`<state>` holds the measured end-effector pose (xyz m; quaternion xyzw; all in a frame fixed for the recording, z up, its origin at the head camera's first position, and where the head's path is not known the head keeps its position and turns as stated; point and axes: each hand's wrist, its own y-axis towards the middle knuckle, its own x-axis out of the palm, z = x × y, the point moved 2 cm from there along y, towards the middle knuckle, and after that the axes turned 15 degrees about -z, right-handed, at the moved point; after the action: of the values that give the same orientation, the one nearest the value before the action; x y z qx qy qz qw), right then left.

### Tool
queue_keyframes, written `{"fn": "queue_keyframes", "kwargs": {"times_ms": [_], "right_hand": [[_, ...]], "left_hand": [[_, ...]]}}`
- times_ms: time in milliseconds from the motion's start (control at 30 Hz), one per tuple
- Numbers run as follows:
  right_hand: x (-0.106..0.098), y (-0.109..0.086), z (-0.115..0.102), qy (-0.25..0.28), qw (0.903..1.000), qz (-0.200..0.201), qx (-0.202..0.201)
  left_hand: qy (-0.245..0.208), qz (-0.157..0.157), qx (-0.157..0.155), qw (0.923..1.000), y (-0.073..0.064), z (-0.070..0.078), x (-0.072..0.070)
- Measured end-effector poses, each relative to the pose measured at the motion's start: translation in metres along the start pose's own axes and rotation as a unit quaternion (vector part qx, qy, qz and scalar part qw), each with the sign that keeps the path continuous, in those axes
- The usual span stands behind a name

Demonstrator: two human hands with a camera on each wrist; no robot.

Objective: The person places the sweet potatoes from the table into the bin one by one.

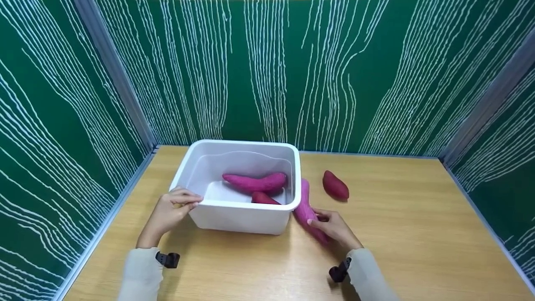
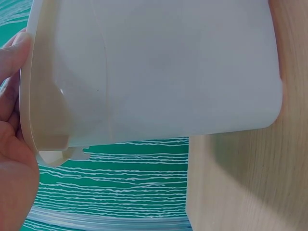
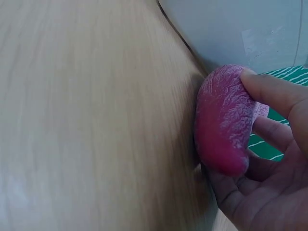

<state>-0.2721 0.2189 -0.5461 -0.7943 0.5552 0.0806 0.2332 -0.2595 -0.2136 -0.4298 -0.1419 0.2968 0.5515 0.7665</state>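
A white plastic bin (image 1: 242, 219) stands on the table, and my left hand (image 1: 169, 209) pinches its rim at the front left corner. The left wrist view shows the bin's side wall (image 2: 178, 72) close up, with the thumb on the rim. To the right of the bin, my right hand (image 1: 334, 228) grips a long, curved pink sweet potato (image 1: 304, 204). In the right wrist view, thumb and fingers hold this wrinkled sweet potato (image 3: 224, 115) from both sides, low over the tabletop. Inside the bin lie a long magenta sweet potato (image 1: 255, 182) and a dark red one (image 1: 263, 198), partly hidden by the front rim.
Another dark red sweet potato (image 1: 335, 186) lies on the wooden table (image 1: 418, 234), behind my right hand. Green panels (image 1: 376, 96) with wavy white lines enclose the table at the back and both sides, joined by grey metal posts (image 1: 121, 79).
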Motion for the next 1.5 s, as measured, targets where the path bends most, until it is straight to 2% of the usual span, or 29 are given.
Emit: {"fn": "queue_keyframes", "kwargs": {"times_ms": [200, 467, 633, 867, 1200, 1500], "right_hand": [[0.000, 0.001, -0.004, 0.007, 0.9999, 0.006, 0.015], [-0.002, 0.001, -0.005, 0.022, 0.9983, -0.003, 0.054], [-0.003, 0.001, -0.006, 0.027, 0.9976, -0.007, 0.064], [-0.008, -0.003, -0.009, 0.044, 0.9973, -0.017, 0.056], [-0.014, -0.009, -0.016, 0.041, 0.9987, -0.029, 0.004], [-0.020, -0.015, -0.028, 0.048, 0.9981, -0.037, 0.007]], "left_hand": [[0.005, 0.002, 0.017, 0.9998, 0.001, -0.001, 0.000], [0.015, 0.001, 0.013, 0.9998, 0.000, -0.001, 0.000], [0.012, 0.004, 0.019, 0.9998, 0.000, 0.000, 0.000], [0.010, 0.005, 0.019, 0.9998, 0.001, 0.000, 0.000], [0.006, 0.011, 0.038, 0.9992, 0.001, 0.000, 0.001], [0.007, 0.008, 0.027, 0.9996, 0.002, -0.001, 0.000]]}}
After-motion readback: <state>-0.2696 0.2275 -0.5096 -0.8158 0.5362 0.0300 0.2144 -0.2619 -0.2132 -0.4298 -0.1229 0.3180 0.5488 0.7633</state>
